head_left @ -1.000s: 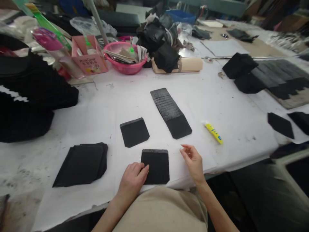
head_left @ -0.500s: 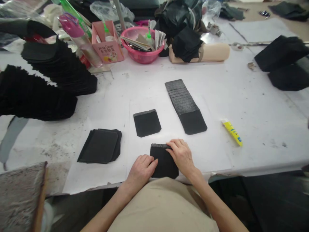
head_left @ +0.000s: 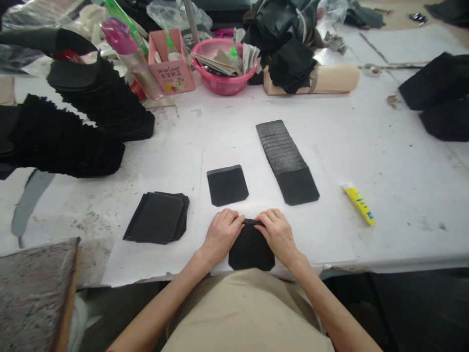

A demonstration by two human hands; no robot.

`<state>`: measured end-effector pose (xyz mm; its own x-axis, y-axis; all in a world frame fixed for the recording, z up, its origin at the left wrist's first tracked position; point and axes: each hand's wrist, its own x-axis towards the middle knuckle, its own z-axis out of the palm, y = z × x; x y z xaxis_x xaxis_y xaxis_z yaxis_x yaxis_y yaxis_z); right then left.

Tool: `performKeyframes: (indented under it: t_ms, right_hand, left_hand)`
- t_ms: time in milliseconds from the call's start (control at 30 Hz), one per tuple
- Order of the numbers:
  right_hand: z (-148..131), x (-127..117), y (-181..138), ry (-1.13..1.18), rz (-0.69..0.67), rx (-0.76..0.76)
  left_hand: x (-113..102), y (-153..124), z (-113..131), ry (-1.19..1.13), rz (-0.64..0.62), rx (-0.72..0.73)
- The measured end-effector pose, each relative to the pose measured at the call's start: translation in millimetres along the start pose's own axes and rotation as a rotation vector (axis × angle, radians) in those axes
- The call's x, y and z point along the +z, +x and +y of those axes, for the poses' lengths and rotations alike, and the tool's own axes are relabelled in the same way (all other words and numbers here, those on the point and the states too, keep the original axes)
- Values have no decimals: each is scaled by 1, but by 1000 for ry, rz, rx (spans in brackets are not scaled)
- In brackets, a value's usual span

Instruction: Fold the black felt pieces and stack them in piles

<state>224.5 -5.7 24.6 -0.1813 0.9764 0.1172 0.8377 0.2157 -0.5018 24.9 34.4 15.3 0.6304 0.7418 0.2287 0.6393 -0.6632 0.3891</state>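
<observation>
A black leather-like piece with cut corners lies at the table's front edge, close to my body. My left hand pinches the left end of its far edge, and my right hand pinches the right end. Between the fingertips that edge looks turned up or folded. Just beyond lies a similar single piece with a grey strip along its far side. Farther right, a fanned row of such pieces shows overlapping grey edges. To the left sits a small stack of black pieces.
A yellow tube lies to the right. Tall black stacks stand at left, beside a pink box and a pink basin. A beige roll lies behind. More black pieces are at far right.
My left hand has moved from the piece's left side up to its far edge. Both hands now pinch that edge, which has been lifted or folded. The view has shifted slightly left.
</observation>
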Motion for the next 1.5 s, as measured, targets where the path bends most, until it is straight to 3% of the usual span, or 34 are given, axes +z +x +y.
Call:
performKeyframes:
  t_ms: [367,767,1500]
  right_hand:
    - [11,3,-5,86,90,-120]
    - [31,3,-5,22,0,-295]
    - [27,2,-6,-63,28,-330]
  left_hand:
    - [2,0,-4,47,4,108]
    - [0,-4,-12,157,-30,282]
    - [-2,4,-18,210,-108,375]
